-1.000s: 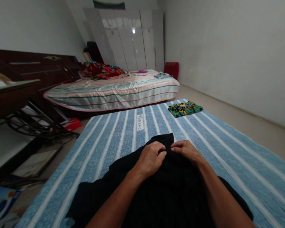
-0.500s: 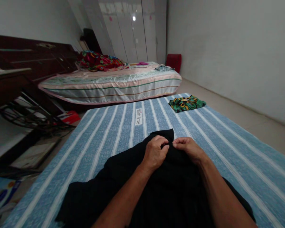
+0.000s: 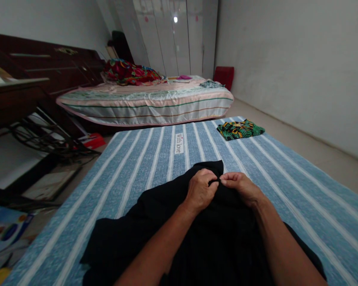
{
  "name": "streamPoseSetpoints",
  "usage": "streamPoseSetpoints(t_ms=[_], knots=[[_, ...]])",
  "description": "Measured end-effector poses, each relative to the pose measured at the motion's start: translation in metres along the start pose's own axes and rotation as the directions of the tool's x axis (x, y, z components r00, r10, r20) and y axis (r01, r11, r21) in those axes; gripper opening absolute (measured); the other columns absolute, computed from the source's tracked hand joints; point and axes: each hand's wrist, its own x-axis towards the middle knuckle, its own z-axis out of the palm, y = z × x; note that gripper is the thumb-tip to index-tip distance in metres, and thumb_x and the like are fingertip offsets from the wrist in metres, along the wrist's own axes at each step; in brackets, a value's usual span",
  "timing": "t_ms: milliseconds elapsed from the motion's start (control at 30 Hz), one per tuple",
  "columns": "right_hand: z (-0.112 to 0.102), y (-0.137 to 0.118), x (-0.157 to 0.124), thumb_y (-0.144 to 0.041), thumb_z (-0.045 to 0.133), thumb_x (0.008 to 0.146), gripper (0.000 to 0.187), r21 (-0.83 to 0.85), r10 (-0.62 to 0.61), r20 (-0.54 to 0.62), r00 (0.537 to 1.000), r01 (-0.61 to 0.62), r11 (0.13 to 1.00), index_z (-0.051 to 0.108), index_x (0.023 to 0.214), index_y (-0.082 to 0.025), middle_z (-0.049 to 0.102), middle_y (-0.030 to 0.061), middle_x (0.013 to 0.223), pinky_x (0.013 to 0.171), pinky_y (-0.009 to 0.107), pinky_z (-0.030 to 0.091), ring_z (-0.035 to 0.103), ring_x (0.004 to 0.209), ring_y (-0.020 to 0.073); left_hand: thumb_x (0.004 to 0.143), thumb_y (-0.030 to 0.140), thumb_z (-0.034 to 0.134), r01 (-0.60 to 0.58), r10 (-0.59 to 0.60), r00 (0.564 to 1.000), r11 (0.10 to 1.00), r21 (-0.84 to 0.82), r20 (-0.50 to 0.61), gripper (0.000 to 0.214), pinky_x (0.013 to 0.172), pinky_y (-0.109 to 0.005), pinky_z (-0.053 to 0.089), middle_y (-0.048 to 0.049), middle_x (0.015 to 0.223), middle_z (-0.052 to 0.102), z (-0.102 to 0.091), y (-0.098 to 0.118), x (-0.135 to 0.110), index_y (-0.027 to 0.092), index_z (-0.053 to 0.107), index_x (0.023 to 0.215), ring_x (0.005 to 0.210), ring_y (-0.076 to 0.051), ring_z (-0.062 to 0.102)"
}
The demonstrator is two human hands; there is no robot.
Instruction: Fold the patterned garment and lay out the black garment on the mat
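A black garment (image 3: 223, 234) lies spread over the near part of a blue-and-white striped bed sheet (image 3: 137, 167). Near its top edge my left hand (image 3: 201, 188) is closed, thumb and fingers pinching the dark cloth. Close beside it on the right, my right hand (image 3: 241, 186) pinches the same garment between thumb and fingertips. The fingertips of both hands almost meet. What small part of the cloth they grip is too dark to make out. The garment's sleeve-like left side reaches out past my left forearm.
A folded green, black and yellow patterned cloth (image 3: 240, 129) lies at the sheet's far right. Beyond stands another bed (image 3: 155, 109) with a red floral bundle (image 3: 134, 72). At the left is a dark table with a metal frame (image 3: 41, 131); a blue box (image 3: 4, 228) sits below.
The whole view has shifted slightly, so things appear a little farther right. Both hands keep their pinch on the black garment at nearly the same spot.
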Motion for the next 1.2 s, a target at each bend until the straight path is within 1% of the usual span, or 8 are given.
streamPoseSetpoints(t_ms=[200, 367, 600, 667, 833, 933, 1067, 1200], knots=[[0.0008, 0.0012, 0.0, -0.032, 0.083, 0.052, 0.03, -0.005, -0.002, 0.009, 1.0, 0.002, 1.0, 0.071, 0.074, -0.016, 0.067, 0.0006, 0.065, 0.06, 0.024, 0.042, 0.056, 0.057, 0.011, 0.077, 0.014, 0.059, -0.001, 0.001, 1.0, 1.0, 0.011, 0.006, 0.01, 0.078, -0.03, 0.051, -0.0044, 0.086, 0.066, 0.0018, -0.0008, -0.0009, 0.018, 0.068, 0.075, 0.083, -0.017, 0.062], [-0.0002, 0.0043, 0.0021, -0.032, 0.083, 0.052, 0.03, -0.028, -0.026, -0.005, 1.0, 0.026, 0.999, 0.071, 0.075, -0.016, 0.068, 0.0004, 0.066, 0.059, 0.024, 0.041, 0.055, 0.056, 0.0108, 0.076, 0.013, 0.059, -0.007, 0.007, 1.0, 1.0, 0.027, -0.001, 0.01, 0.077, -0.03, 0.05, -0.0046, 0.085, 0.066, 0.0032, -0.0013, -0.0012, 0.018, 0.068, 0.074, 0.082, -0.017, 0.061], [0.0018, 0.0029, 0.0017, -0.032, 0.082, 0.053, 0.028, -0.052, -0.047, 0.002, 0.999, 0.047, 0.998, 0.071, 0.073, -0.016, 0.067, -0.0007, 0.064, 0.059, 0.024, 0.039, 0.054, 0.056, 0.01, 0.077, 0.011, 0.056, -0.045, 0.044, 0.999, 0.996, 0.074, 0.006, 0.012, 0.077, -0.03, 0.049, -0.0055, 0.083, 0.066, 0.0034, -0.0008, -0.0013, 0.016, 0.066, 0.072, 0.081, -0.017, 0.061], [0.002, 0.0031, 0.002, -0.032, 0.082, 0.053, 0.028, -0.066, -0.056, -0.002, 0.998, 0.056, 0.996, 0.071, 0.073, -0.016, 0.067, -0.0007, 0.064, 0.06, 0.024, 0.039, 0.054, 0.056, 0.01, 0.078, 0.011, 0.054, -0.061, 0.06, 0.998, 0.991, 0.117, 0.017, 0.014, 0.077, -0.03, 0.049, -0.0057, 0.083, 0.066, 0.0033, 0.0001, -0.0015, 0.017, 0.065, 0.071, 0.081, -0.017, 0.06], [0.0022, 0.0052, 0.004, -0.033, 0.08, 0.055, 0.026, -0.118, -0.074, -0.01, 0.997, 0.072, 0.99, 0.071, 0.072, -0.016, 0.067, -0.0003, 0.065, 0.061, 0.025, 0.039, 0.054, 0.058, 0.0107, 0.08, 0.013, 0.048, -0.106, 0.091, 0.994, 0.948, 0.299, 0.065, 0.017, 0.072, -0.031, 0.047, -0.0063, 0.078, 0.063, 0.005, 0.002, -0.0029, 0.018, 0.06, 0.068, 0.075, -0.018, 0.056], [0.0033, 0.0054, 0.0047, -0.034, 0.08, 0.055, 0.026, -0.141, -0.074, -0.009, 0.997, 0.072, 0.987, 0.072, 0.072, -0.016, 0.067, -0.0005, 0.065, 0.061, 0.025, 0.038, 0.053, 0.058, 0.0104, 0.079, 0.013, 0.047, -0.104, 0.086, 0.994, 0.93, 0.352, 0.067, 0.017, 0.069, -0.032, 0.046, -0.007, 0.075, 0.062, 0.0068, 0.0014, -0.004, 0.018, 0.057, 0.066, 0.073, -0.019, 0.054], [0.0051, 0.0043, 0.0047, -0.035, 0.08, 0.054, 0.026, -0.165, -0.068, -0.016, 0.998, 0.065, 0.984, 0.071, 0.071, -0.017, 0.066, -0.0009, 0.064, 0.061, 0.025, 0.039, 0.053, 0.058, 0.0108, 0.076, 0.011, 0.047, -0.086, 0.078, 0.996, 0.94, 0.331, 0.037, 0.016, 0.069, -0.031, 0.046, -0.0065, 0.074, 0.061, 0.0084, -0.0012, -0.0053, 0.018, 0.056, 0.065, 0.072, -0.019, 0.054], [0.0049, 0.0041, 0.0044, -0.035, 0.081, 0.053, 0.027, -0.142, -0.064, -0.018, 0.998, 0.061, 0.988, 0.071, 0.07, -0.016, 0.065, -0.0014, 0.062, 0.059, 0.025, 0.039, 0.052, 0.056, 0.0102, 0.073, 0.007, 0.049, -0.019, 0.025, 0.999, 0.981, 0.191, -0.033, 0.018, 0.072, -0.03, 0.047, -0.0045, 0.073, 0.063, 0.0058, -0.0017, -0.003, 0.019, 0.056, 0.061, 0.073, -0.017, 0.057]])
